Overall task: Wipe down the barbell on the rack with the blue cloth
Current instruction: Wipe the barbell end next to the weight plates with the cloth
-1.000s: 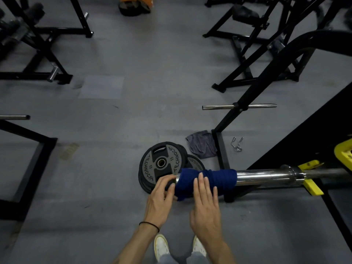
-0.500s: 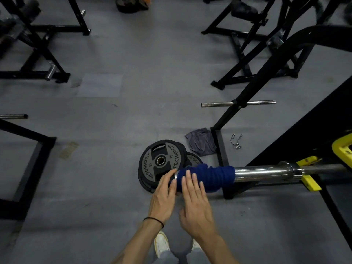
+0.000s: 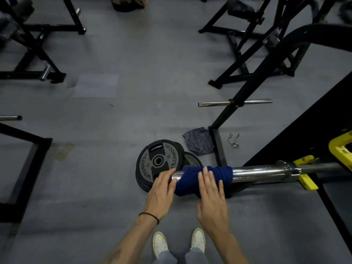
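The chrome barbell (image 3: 261, 173) lies level across the lower right, resting on a yellow hook (image 3: 306, 181) of the rack. A blue cloth (image 3: 219, 175) is wrapped round the sleeve near its free end. My left hand (image 3: 162, 193) touches the bare tip of the sleeve with straight fingers. My right hand (image 3: 211, 195) lies flat on the cloth, fingers straight and pointing away from me.
Two black weight plates (image 3: 158, 162) lie on the grey floor just beyond the bar's end. A grey rag (image 3: 199, 141) and a spring collar (image 3: 233, 141) lie near the black rack foot (image 3: 219, 147). Other black frames stand at left and far right.
My right hand slid left along the cloth and then back right. The cloth has shifted slightly, leaving the sleeve's tip bare under my left fingers.
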Motion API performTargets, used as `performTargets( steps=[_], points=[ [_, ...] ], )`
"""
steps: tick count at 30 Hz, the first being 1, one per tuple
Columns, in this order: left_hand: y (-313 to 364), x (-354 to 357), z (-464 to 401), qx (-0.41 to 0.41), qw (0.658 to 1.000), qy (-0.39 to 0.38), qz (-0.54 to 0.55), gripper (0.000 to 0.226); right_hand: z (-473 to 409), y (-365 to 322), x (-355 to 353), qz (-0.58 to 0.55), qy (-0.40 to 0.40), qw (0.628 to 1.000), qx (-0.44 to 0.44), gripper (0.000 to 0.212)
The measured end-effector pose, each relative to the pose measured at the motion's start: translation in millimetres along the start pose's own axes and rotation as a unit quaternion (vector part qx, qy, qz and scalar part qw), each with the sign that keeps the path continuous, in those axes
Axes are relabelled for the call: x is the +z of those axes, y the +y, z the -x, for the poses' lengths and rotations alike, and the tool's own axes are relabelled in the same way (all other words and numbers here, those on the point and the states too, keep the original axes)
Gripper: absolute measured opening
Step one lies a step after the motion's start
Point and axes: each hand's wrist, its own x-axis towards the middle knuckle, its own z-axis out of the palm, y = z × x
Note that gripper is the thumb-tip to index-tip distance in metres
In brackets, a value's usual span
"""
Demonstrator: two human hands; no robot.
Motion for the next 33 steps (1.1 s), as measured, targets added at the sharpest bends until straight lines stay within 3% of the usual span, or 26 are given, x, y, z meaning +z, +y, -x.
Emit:
performTargets(
  steps=[3,6,8,13,18,23,27,31,33],
  points=[
    [-4,-4,-3,0.08,0.992,0.001,-0.093,0.048,4,-24,9,-0.044,0.006,0.999,0.022,0.118],
    [-6,-6,-8,0.139,0.982,-0.005,-0.124,0.045,11,-27,12,-0.004,-0.009,0.996,-0.092,0.115],
    [-8,-8,-10,0.132,0.986,-0.028,-0.1,0.045,8,-7,8,0.027,0.001,0.994,-0.101,0.112],
    [-9,-5,-11,0.109,0.992,-0.041,-0.05,0.045,7,-16,10,-0.028,0.03,0.999,0.013,0.115],
    [-7,-5,-18,0.097,0.99,-0.042,-0.092,0.051,9,-11,10,0.041,0.001,0.992,-0.123,0.109],
    [8,-3,-28,-0.018,0.998,-0.011,-0.054,0.037,-8,-12,2,-0.001,0.014,1.0,0.01,0.107],
    [7,0,-23,0.042,0.997,-0.004,-0.059,0.05,-4,-16,5,0.048,0.016,0.991,-0.123,0.103],
    [-5,-3,-14,0.097,0.988,-0.019,-0.117,0.058,-2,-3,4,0.017,0.029,0.999,-0.001,0.107],
    [-10,-4,-10,0.112,0.984,-0.024,-0.136,0.057,3,-16,12,0.016,0.015,0.999,-0.033,0.109]
  ],
)
